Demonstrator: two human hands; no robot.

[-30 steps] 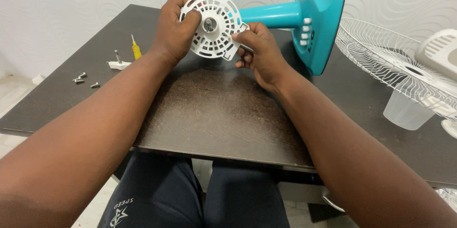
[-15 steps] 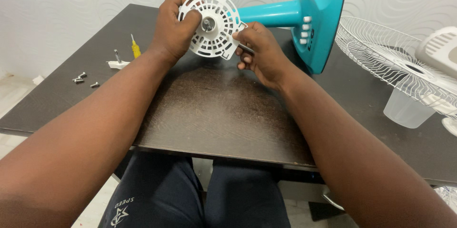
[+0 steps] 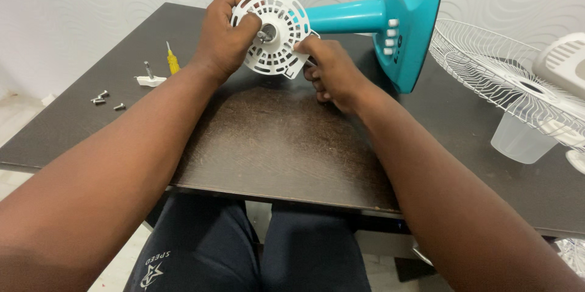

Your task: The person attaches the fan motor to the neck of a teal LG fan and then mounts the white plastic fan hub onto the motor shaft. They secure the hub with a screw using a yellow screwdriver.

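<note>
Motor cover: white slotted disc (image 3: 277,31) held upright above the far middle of the table (image 3: 274,139), a metal shaft (image 3: 263,34) poking out of its centre.
Left hand: (image 3: 224,36) closed on the disc's left rim — thumb pressed on its face beside the shaft.
Right hand: (image 3: 329,72) fingers curled at the disc's lower right edge, pinching it there; a thin metal piece shows just under the fingers, too hidden to tell what it is.
Fan stand: teal neck and base (image 3: 402,24) lying on its side behind the disc, base to the right.
Right side: wire grille (image 3: 487,72), clear cup (image 3: 518,142) beneath its edge.
Left side: yellow screwdriver (image 3: 173,60), small white bracket (image 3: 150,78), loose screws (image 3: 103,100) — well apart from the hands.
</note>
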